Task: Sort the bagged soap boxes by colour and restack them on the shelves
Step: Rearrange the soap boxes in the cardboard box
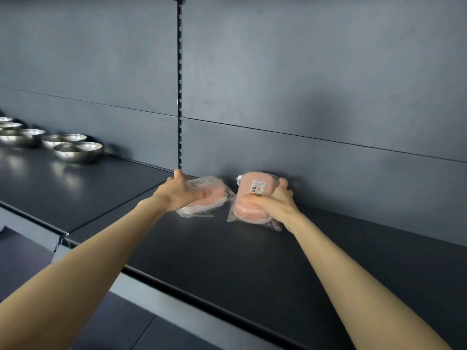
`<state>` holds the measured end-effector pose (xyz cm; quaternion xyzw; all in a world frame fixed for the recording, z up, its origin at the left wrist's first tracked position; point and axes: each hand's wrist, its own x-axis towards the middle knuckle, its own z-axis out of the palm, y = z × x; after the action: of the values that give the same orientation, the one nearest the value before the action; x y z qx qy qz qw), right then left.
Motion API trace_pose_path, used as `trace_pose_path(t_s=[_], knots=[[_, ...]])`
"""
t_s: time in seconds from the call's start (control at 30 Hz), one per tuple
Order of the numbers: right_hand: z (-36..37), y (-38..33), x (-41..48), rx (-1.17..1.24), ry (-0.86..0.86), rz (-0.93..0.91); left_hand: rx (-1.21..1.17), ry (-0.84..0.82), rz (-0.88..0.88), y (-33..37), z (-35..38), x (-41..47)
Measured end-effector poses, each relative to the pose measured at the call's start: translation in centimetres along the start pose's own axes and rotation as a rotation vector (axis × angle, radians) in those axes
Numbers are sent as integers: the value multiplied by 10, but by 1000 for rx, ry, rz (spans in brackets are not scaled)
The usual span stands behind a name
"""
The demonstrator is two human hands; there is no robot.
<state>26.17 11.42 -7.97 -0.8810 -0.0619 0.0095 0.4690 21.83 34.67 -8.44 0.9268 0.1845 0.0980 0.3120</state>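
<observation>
Both hands on bagged pink soap, right at the slotted upright (180, 109)!
Your left hand (180, 193) has its fingers curled over the flat pink box (211, 197), which lies in its clear bag on the shelf (227, 261) just right of the upright's foot. Your right hand (275, 203) is clamped around the tilted pink box (252, 195), label toward you, a little further right of the upright, with the two bags nearly touching. Steel bowls (78, 150) sit well left of the upright.
</observation>
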Motion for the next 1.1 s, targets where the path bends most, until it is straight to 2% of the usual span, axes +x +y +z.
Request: trace_pose_path(t_s=[0.1,0.27,0.4,0.5,0.63,0.73,0.9,1.1], knots=[[-3,-9,-17,2,21,-35,1,-12,-25,5,-7,-14],[-7,-18,-67,45,78,-55,-6,-35,60,4,-26,-54],[-5,-19,-128,229,190,-127,-294,50,158,-3,-36,-104],[4,-20,-180,337,268,-259,-506,72,224,-14,-43,-150],[15,-25,-248,444,319,-396,-634,106,382,-35,-54,-216],[24,-31,-295,484,312,-431,-682,213,454,-52,-66,-264],[53,-28,-375,517,324,-426,-727,233,432,-95,-87,-348],[112,-15,-463,560,327,-347,-746,125,382,-182,-103,-425]])
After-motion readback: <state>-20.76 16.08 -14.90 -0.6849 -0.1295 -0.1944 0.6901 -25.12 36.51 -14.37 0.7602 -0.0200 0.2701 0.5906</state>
